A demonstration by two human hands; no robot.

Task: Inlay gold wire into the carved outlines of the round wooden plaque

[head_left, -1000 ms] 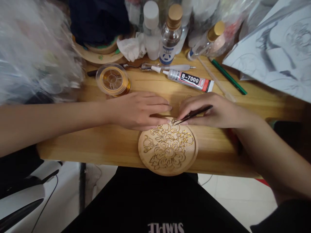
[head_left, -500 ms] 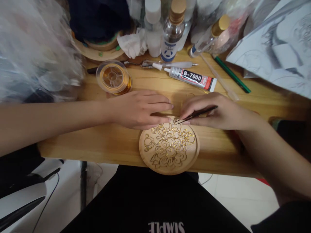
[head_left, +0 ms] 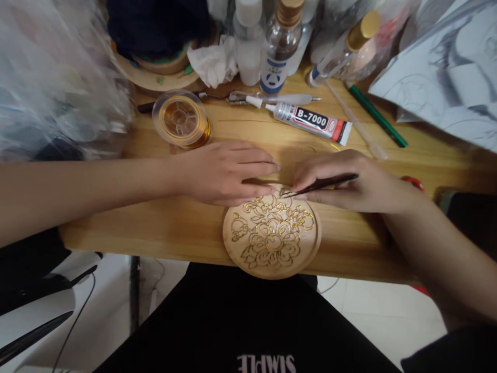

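Note:
A round wooden plaque (head_left: 274,241) lies at the desk's near edge, overhanging it slightly. Gold wire outlines a floral pattern on its face. My left hand (head_left: 233,173) rests with outstretched fingers at the plaque's upper left, thumb touching its surface and the other fingers beyond the far rim. Pinched in my right hand (head_left: 341,181) are dark tweezers (head_left: 330,182), their tips at the plaque's top edge near my left thumb. Whether the tips grip wire is too small to tell. A loose gold wire (head_left: 334,147) shows just behind my right hand.
Behind my hands are a spool of gold wire (head_left: 181,120), a B-7000 glue tube (head_left: 310,120), a pen (head_left: 297,98) and a green pencil (head_left: 378,116). Bottles (head_left: 280,49) and crumpled tissue (head_left: 213,61) stand farther back. Plastic bags (head_left: 62,77) crowd the left; printed sheets (head_left: 450,77) lie right.
The view has shifted slightly. My right hand and the tweezers have moved a little rightward, with the tips still at the plaque's top edge. My left hand keeps its place on the plaque.

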